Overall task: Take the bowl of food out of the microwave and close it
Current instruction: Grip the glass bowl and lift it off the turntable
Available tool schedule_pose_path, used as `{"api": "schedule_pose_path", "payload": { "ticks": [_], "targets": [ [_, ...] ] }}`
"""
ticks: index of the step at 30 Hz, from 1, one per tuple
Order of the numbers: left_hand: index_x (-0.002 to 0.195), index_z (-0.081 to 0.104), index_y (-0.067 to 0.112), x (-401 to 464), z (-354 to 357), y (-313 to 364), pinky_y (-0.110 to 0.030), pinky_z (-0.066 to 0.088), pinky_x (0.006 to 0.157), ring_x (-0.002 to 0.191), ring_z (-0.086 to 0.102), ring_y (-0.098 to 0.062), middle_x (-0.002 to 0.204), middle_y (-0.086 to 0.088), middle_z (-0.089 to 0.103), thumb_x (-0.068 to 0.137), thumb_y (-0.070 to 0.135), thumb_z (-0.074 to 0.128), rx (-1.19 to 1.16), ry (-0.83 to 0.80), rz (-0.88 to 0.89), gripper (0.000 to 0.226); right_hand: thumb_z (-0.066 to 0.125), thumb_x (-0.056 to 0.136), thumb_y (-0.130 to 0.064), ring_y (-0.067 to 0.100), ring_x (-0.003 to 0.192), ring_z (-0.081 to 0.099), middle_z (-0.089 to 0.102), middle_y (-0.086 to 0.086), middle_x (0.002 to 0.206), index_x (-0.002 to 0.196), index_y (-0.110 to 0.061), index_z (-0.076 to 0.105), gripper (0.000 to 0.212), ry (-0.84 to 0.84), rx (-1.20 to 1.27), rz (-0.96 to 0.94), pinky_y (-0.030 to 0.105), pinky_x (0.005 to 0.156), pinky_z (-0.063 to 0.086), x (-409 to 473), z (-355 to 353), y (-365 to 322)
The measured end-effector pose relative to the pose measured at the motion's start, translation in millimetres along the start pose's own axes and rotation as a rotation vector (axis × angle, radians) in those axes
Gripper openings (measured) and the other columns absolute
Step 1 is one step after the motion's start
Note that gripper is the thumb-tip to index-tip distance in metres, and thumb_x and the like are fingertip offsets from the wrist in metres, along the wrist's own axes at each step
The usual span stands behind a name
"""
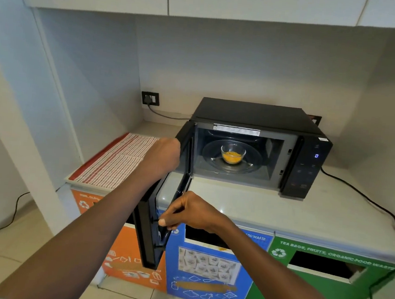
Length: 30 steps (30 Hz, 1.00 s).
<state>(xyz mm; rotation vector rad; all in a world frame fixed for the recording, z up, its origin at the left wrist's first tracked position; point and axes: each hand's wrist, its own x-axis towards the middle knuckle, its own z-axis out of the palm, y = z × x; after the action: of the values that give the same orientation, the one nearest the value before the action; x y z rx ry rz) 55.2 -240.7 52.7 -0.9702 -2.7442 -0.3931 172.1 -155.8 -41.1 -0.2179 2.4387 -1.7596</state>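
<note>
The right hand [191, 212] is seen pinched on the free edge of the black glass-fronted microwave door [161, 208], thumb and fingertips closed on the door's inner side near its lower end. The left hand [163, 157] is laid against the outer face of the same door near its top, fingers hidden behind the panel, so its grip cannot be told. The door is swung wide open to the left of the black box-shaped microwave [252, 145]. Inside the microwave's cavity, the small clear glass bowl of yellow food [232, 154] is set at the middle of the round glass turntable [253, 163]. The microwave is placed on the pale grey table [258, 210]. Left of the microwave, a red-and-white striped cloth [115, 160] is spread flat. Below the microwave, orange, blue and green recycling bin fronts [204, 265] are shown side by side.
</note>
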Motion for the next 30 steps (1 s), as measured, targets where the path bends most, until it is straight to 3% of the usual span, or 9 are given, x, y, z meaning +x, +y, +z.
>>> {"api": "schedule_pose_path", "payload": {
  "ticks": [2,5,8,10,13,17,22,26,30],
  "targets": [
    [0.083,0.068,0.004,3.9,3.2,7.8,-0.028,0.041,0.051,0.058,0.052,-0.019,0.063,-0.004,0.052,0.084,0.005,0.065,-0.026,-0.012,0.001,0.004,0.077,0.081,-0.021,0.017,0.073,0.070,0.076,0.009,0.083,0.094,-0.003,0.076,0.022,0.005,0.039,0.028,0.023,0.071,0.058,-1.6,-6.0,3.6],
    [0.072,0.059,0.010,15.0,12.5,20.7,-0.025,0.039,0.050,0.055,0.049,-0.013,0.067,-0.005,0.056,0.087,0.011,0.066,-0.112,-0.001,0.000,0.017,0.074,0.083,-0.024,0.017,0.070,0.069,0.075,0.019,0.090,0.097,0.001,0.074,0.029,0.081,0.089,0.084,0.024,0.072,0.059,-3.3,-24.9,13.4],
    [0.088,0.067,0.003,26.5,16.5,34.5,-0.039,0.056,0.066,0.071,0.061,-0.025,0.084,-0.013,0.064,0.089,0.009,0.061,-0.165,0.007,-0.017,0.009,0.071,0.086,-0.016,0.015,0.062,0.066,0.072,0.022,0.089,0.099,0.006,0.072,0.026,0.235,0.121,0.155,0.026,0.070,0.058,-4.5,-50.9,24.2],
    [0.091,0.065,0.000,37.5,23.3,42.6,-0.043,0.058,0.073,0.080,0.063,-0.030,0.091,-0.015,0.065,0.090,0.009,0.059,-0.183,0.000,-0.023,0.012,0.068,0.088,-0.009,0.018,0.060,0.063,0.071,0.023,0.086,0.098,0.008,0.071,0.021,0.372,0.126,0.221,0.029,0.067,0.057,-3.6,-72.8,36.6],
    [0.082,0.059,0.004,56.9,40.9,52.2,-0.034,0.050,0.065,0.072,0.059,-0.023,0.086,-0.014,0.064,0.091,0.011,0.058,-0.246,0.010,-0.064,0.011,0.062,0.089,-0.003,0.024,0.063,0.062,0.070,0.029,0.089,0.096,0.008,0.070,0.015,0.561,0.096,0.327,0.029,0.064,0.056,0.0,-111.6,59.7],
    [0.093,0.065,0.000,86.6,72.4,61.0,-0.034,0.051,0.065,0.078,0.063,-0.028,0.097,-0.020,0.068,0.091,0.015,0.061,-0.351,-0.011,-0.190,0.016,0.060,0.090,-0.002,0.018,0.055,0.058,0.068,0.027,0.084,0.092,0.009,0.069,0.015,0.757,0.027,0.421,0.024,0.053,0.053,9.8,-166.7,94.5],
    [0.112,0.065,-0.001,126.9,119.8,64.7,-0.042,0.052,0.089,0.107,0.061,-0.040,0.117,-0.025,0.064,0.093,0.023,0.052,-0.458,-0.062,-0.336,0.033,0.061,0.089,-0.012,0.030,0.063,0.064,0.069,0.020,0.070,0.060,-0.003,0.066,0.031,0.912,-0.171,0.467,0.040,0.073,0.055,31.4,-238.5,137.0],
    [0.105,0.070,0.003,156.3,156.1,59.3,-0.039,0.049,0.088,0.107,0.062,-0.037,0.112,-0.020,0.069,0.095,0.018,0.048,-0.509,-0.032,-0.389,0.028,0.061,0.088,-0.021,0.036,0.078,0.071,0.073,0.022,0.076,0.072,0.004,0.072,0.032,0.957,-0.216,0.447,0.050,0.081,0.058,50.4,-283.7,160.4],
    [0.096,0.073,-0.001,185.0,188.6,58.6,-0.035,0.049,0.088,0.103,0.065,-0.037,0.104,-0.022,0.073,0.096,0.013,0.048,-0.571,-0.020,-0.377,0.028,0.058,0.090,-0.022,0.041,0.080,0.069,0.072,0.024,0.077,0.073,0.003,0.070,0.033,0.956,-0.267,0.413,0.055,0.080,0.056,71.8,-323.2,182.4]
  ]
}}
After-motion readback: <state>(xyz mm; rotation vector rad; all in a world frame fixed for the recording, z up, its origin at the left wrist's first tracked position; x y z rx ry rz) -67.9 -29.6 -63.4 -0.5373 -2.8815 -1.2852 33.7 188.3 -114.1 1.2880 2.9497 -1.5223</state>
